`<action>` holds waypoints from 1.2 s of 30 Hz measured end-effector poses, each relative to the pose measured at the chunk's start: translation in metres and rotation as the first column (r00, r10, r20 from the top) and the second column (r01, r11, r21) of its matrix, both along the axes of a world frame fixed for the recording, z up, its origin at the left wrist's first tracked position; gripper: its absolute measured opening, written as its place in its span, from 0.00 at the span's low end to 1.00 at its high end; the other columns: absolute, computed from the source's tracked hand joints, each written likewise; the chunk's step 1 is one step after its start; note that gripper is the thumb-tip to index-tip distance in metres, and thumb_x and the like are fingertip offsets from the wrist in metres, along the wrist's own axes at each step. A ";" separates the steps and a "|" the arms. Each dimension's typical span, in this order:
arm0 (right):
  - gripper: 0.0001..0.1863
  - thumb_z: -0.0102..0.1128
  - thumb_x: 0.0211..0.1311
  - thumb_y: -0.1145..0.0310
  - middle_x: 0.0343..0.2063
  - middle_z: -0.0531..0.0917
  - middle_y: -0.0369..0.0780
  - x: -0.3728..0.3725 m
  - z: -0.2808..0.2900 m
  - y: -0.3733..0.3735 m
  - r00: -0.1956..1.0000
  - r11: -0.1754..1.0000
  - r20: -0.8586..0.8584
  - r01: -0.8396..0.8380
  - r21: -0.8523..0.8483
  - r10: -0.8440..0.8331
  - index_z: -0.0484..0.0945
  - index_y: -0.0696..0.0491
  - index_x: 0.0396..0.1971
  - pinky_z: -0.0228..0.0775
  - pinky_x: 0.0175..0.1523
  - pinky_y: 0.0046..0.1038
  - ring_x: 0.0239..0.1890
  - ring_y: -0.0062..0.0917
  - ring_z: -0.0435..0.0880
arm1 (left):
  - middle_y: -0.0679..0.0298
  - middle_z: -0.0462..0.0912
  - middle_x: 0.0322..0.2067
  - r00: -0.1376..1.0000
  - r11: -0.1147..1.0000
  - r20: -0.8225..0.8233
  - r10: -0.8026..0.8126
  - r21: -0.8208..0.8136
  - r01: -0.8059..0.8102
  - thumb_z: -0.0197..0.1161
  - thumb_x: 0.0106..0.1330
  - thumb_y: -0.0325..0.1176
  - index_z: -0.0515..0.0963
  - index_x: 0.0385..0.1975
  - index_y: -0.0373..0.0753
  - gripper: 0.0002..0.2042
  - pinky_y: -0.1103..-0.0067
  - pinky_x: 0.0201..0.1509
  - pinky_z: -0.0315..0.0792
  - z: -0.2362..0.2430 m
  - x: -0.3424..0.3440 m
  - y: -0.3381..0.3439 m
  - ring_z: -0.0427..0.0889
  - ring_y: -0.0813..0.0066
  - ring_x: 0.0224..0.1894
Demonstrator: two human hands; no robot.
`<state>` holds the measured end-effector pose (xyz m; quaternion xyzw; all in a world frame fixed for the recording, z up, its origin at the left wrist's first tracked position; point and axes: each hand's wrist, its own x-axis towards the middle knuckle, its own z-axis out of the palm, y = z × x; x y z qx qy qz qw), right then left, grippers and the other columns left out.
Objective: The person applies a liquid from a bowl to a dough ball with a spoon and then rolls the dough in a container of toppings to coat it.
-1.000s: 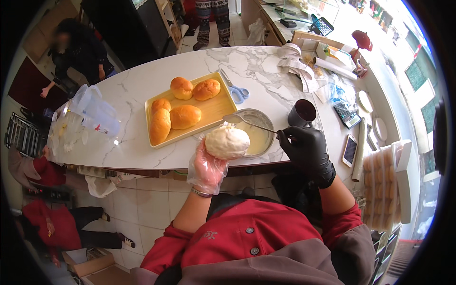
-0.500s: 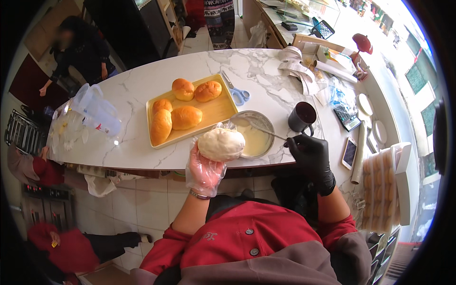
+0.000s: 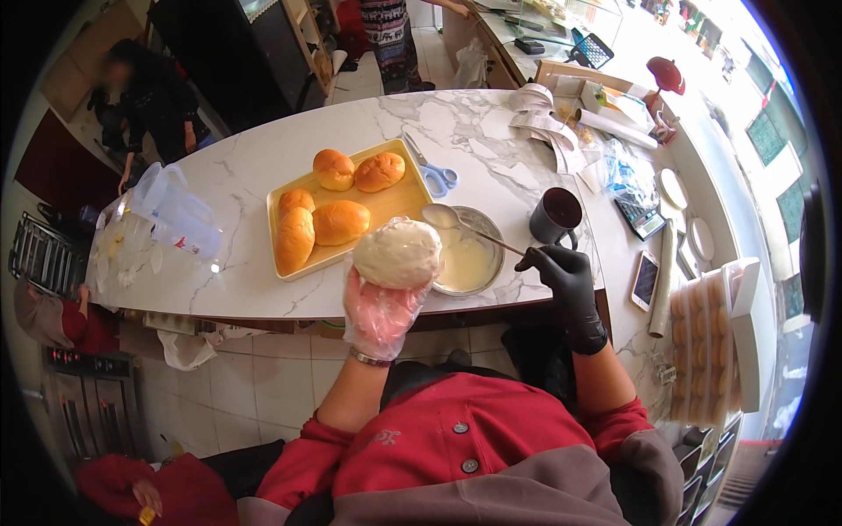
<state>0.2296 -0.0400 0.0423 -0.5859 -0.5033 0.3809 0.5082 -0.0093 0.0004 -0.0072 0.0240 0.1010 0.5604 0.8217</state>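
holding the cream-coated bun (image 3: pixel 398 254), your left hand (image 3: pixel 383 307), in a clear plastic glove (image 3: pixel 379 326), cups it from below, fingers mostly hidden behind it; your right hand (image 3: pixel 566 287), in black, pinches the spoon (image 3: pixel 442 216) near its handle's end, thumb and fingers drawn close. where does the bun sit?

between the pale tray (image 3: pixel 403 204) and the metal bowl (image 3: pixel 498 266) of cream (image 3: pixel 465 261) as you look down, near the front edge of the table (image 3: pixel 246 289); whether it touches the bowl, you cannot tell from this view.

what could go wrong for you?

chiefly slipping: the coating looks wet and the plastic loose, so a slight tilt of your palm might let the bun slide away, perhaps to the floor (image 3: pixel 285 368). a drip may also miss the bowl, because the spoon's head appears to carry cream and shows at the far-left rim. your grip so far back likely makes that head waver.

what stands in your way?

five uncoated buns (image 3: pixel 340 223) occupy the tray's left and far parts. scissors (image 3: pixel 440 178) lie just beside its right end. the dark mug (image 3: pixel 553 217) stands just beyond your right hand, where a knuckle could knock it. farther right lie a phone (image 3: pixel 645 280) and a calculator (image 3: pixel 647 222).
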 end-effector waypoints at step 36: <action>0.05 0.62 0.43 0.72 0.08 0.71 0.35 -0.006 0.030 -0.004 0.541 0.858 0.767 -0.149 0.491 -0.344 0.75 0.50 0.15 0.61 0.20 0.26 0.11 0.25 0.70 | 0.55 0.64 0.56 0.999 0.999 0.020 -0.028 -0.033 0.029 0.42 0.65 0.46 0.61 0.56 0.38 0.24 0.63 0.56 0.66 0.002 0.010 0.017 0.65 0.56 0.57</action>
